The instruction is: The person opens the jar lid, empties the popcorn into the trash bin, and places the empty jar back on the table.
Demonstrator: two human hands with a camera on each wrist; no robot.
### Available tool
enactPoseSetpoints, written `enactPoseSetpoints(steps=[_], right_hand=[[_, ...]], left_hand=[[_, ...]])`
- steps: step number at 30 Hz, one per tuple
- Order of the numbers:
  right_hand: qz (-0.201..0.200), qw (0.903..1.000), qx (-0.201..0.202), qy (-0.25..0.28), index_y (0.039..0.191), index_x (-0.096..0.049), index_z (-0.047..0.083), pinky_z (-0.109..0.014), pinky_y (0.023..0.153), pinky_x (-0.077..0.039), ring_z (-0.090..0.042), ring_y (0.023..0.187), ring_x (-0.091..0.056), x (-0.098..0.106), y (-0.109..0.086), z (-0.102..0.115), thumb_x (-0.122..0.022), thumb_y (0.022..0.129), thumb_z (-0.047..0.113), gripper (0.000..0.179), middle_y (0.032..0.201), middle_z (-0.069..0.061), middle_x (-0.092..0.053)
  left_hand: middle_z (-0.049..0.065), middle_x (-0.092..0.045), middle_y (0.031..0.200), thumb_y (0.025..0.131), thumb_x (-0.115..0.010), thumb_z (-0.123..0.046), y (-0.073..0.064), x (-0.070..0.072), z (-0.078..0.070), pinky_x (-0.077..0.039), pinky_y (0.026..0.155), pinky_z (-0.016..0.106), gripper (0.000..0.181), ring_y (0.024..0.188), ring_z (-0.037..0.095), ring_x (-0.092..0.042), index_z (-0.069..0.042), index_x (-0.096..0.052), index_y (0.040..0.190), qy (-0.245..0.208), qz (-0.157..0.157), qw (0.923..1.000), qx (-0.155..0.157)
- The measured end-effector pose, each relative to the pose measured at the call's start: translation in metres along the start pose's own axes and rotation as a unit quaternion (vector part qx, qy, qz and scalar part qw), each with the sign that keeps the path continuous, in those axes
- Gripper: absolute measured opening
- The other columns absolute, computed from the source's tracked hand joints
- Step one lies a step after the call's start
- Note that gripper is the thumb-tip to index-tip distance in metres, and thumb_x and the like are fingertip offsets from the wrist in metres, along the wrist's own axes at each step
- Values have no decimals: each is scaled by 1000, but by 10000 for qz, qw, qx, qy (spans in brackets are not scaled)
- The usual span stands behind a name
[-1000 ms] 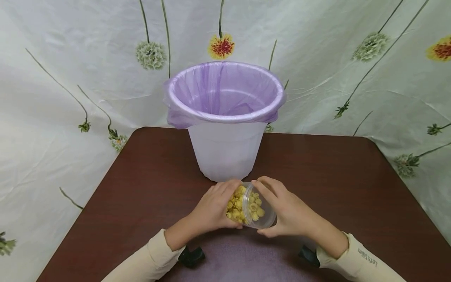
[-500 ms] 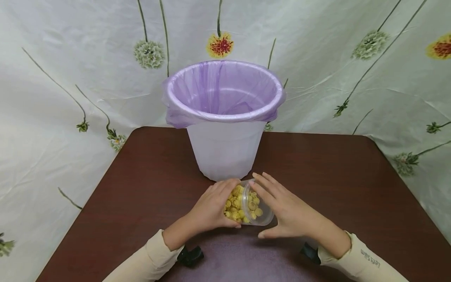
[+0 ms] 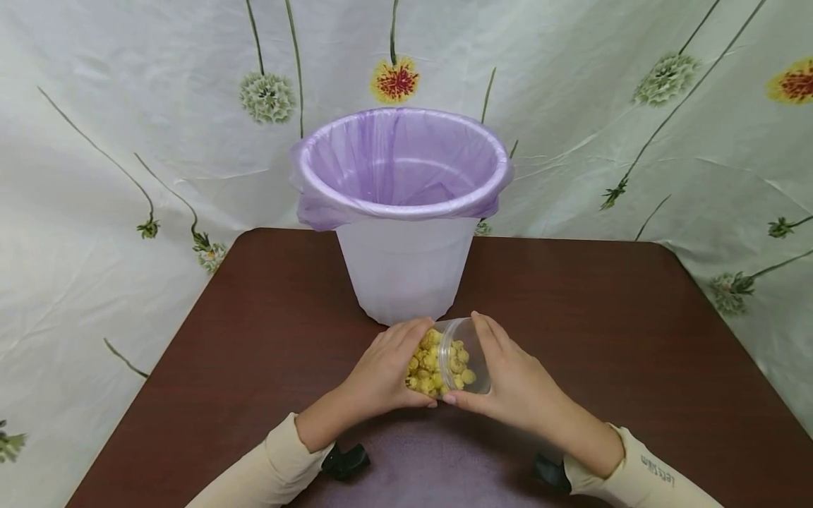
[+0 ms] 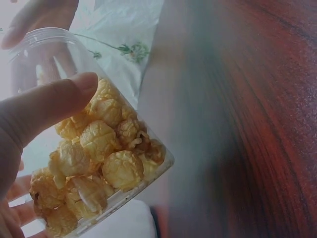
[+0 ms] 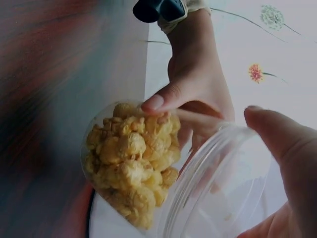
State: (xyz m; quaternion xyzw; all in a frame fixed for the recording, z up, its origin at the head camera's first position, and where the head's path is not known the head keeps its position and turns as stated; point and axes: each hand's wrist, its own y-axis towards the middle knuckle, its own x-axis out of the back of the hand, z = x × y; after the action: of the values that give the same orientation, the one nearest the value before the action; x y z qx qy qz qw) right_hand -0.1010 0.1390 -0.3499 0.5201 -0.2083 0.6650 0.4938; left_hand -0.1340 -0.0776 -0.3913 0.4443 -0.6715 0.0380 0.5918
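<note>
A clear plastic jar of yellow popcorn (image 3: 427, 363) lies tilted on its side between the two hands, its ringed lid end (image 3: 473, 346) facing right. My left hand (image 3: 384, 370) grips the body, its thumb (image 4: 59, 99) pressed across the wall in the left wrist view. Around the lid end curls my right hand (image 3: 524, 384), with the thumb low at the ring and the fingers along the far side. Popcorn (image 5: 138, 158) sits in the body half in the right wrist view. Whether the lid is tight or loose cannot be told.
Behind the hands, a white bin (image 3: 406, 268) with a purple liner (image 3: 406, 152) stands on the dark reddish-brown table (image 3: 254, 339). A flower-patterned cloth (image 3: 159, 85) hangs behind. A purplish cloth (image 3: 438, 466) is near the front edge.
My right hand spread its fingers away from the lid end half a second ago, and now it is wrapped around it again. The left hand has held the jar almost still.
</note>
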Motion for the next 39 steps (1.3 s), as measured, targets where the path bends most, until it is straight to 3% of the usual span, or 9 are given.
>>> enactPoseSetpoints(steps=[5,9,14,20,23,28,31,35,39], right_hand=[[-80,9990,382,205,140,-22,6,-45,83,-44,-29,117,-42,-1,2,-8,-67,62,64,107,137,-15,-33],[-38,9931,1120,357,140,-22,6,-42,93,-37,-26,125,-32,-1,3,-18,-74,61,55,107,141,-11,-28],[93,9779,2048,410,140,-24,6,-42,100,-29,-27,129,-25,1,7,-28,-82,56,42,109,144,-8,-25],[255,9697,2428,85,141,-23,7,-43,101,-27,-30,130,-21,1,8,-30,-85,52,37,112,146,-8,-22],[277,9753,2190,81,142,-19,7,-44,101,-26,-30,131,-18,1,5,-27,-80,56,49,113,147,-8,-15],[74,9909,1321,249,144,-10,9,-48,96,-31,-28,130,-20,-3,1,-15,-66,67,61,109,148,-9,-10],[-82,9971,710,263,144,-10,9,-50,92,-36,-30,128,-25,-4,-1,-9,-65,70,59,104,146,-12,-15],[-175,9998,-54,77,143,-12,9,-51,76,-45,-33,118,-38,-4,-2,-3,-63,69,62,105,140,-15,-26],[-71,9990,-409,-143,142,-19,6,-46,62,-49,-32,99,-53,-3,-2,-1,-59,69,67,103,131,-16,-36]], left_hand=[[8,-43,128,49,-84,-44,0,1,0,-36,91,42,105,116,23,-40,-6,-34,133,43,27,10000,-17],[8,-42,128,49,-84,-45,0,2,0,-36,91,42,105,117,23,-40,-6,-34,132,43,178,9998,16],[8,-42,128,49,-84,-46,-1,2,0,-36,92,41,104,117,23,-39,-6,-34,132,34,350,9994,10],[8,-42,129,49,-84,-46,-2,2,1,-35,93,41,105,117,23,-40,-4,-35,132,53,413,9991,-1],[9,-42,130,50,-84,-46,-2,2,1,-35,93,42,105,118,23,-39,-5,-34,133,17,452,9990,35],[8,-42,130,50,-84,-46,-2,2,0,-34,94,41,105,118,22,-39,-5,-34,133,7,373,9993,24],[8,-43,130,50,-83,-47,-1,2,-1,-33,95,40,105,118,22,-39,-4,-35,133,47,297,9995,-19],[8,-43,130,50,-83,-46,-1,2,-1,-33,95,40,104,119,22,-38,-5,-35,133,114,227,9997,-8],[8,-43,129,49,-83,-46,-1,1,0,-33,95,40,104,119,22,-38,-6,-36,133,195,216,9996,7]])
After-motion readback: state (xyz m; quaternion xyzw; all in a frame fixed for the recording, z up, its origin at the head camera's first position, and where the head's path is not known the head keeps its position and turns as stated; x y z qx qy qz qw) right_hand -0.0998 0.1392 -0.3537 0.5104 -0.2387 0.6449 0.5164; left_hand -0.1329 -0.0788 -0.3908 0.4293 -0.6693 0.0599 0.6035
